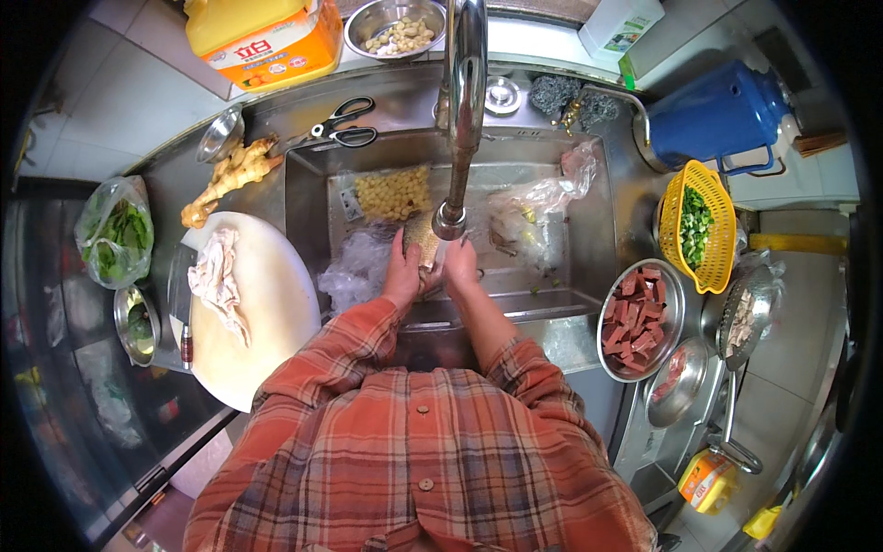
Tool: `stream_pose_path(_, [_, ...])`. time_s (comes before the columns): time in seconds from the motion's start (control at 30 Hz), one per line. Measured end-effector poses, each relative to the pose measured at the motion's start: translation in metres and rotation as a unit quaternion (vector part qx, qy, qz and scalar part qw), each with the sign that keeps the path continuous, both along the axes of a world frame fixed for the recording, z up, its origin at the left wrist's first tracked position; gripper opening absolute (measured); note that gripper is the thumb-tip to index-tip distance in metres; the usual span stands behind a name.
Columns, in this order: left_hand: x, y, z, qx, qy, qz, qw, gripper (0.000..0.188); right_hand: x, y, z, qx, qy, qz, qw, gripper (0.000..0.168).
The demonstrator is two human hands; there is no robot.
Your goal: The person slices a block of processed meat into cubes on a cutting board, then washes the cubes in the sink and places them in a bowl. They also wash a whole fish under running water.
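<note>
Over the steel sink (579, 276), under the faucet spout (450, 222), my left hand (404, 265) grips a scaly fish (419, 241) from its left side. My right hand (461, 263) is at the fish's right side, its fingers partly hidden by the spout, so its hold is unclear. Behind the fish lies a clear bag of pale yellow kernels or beans (393, 193). Crumpled clear plastic (355, 269) is left of my left hand. More wet plastic bags (538, 207) with scraps lie in the right part of the sink.
Left are a round cutting board (276, 331) with a pale cloth-like piece (222, 276), ginger (231, 179) and scissors (345, 124). Right are a bowl of dark red cubes (635, 321), a yellow basket of chopped greens (697, 228) and a blue container (717, 117). A garlic bowl (397, 31) stands behind.
</note>
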State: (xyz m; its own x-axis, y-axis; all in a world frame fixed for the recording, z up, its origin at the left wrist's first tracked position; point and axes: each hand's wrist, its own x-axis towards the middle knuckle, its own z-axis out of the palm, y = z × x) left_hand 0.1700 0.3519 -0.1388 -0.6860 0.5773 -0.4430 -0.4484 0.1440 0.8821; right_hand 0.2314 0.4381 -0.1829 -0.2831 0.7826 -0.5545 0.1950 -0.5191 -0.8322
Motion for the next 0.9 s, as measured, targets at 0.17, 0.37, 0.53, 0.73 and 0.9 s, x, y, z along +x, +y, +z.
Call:
stream_pose_path(0.17, [-0.049,0.013,-0.135,-0.192,0.321,-0.260,0.890,0.051,0.011,0.002,0.048,0.108,-0.061,0.099,0.987,0.034])
stream_pose_path(0.37, [-0.008,0.059,-0.022,-0.051,0.122,-0.310,0.942,0.037,0.048,0.017,0.013,0.140,-0.045,0.105,0.984,0.029])
stream_pose_path(0.53, [-0.020,0.031,0.021,0.006,-0.067,-0.440,0.895,0.031,0.055,0.016,-0.007,-0.023,0.043,0.212,0.976,0.028])
stream_pose_path(0.73, [-0.029,0.011,-0.001,-0.102,-0.052,-0.494,0.862,0.036,0.038,0.016,0.007,-0.033,-0.003,0.300,0.953,0.032])
stream_pose_path(0.9, [-0.041,0.012,-0.017,-0.107,-0.104,-0.296,0.943,0.045,0.017,0.023,0.000,0.115,-0.054,0.251,0.960,0.031])
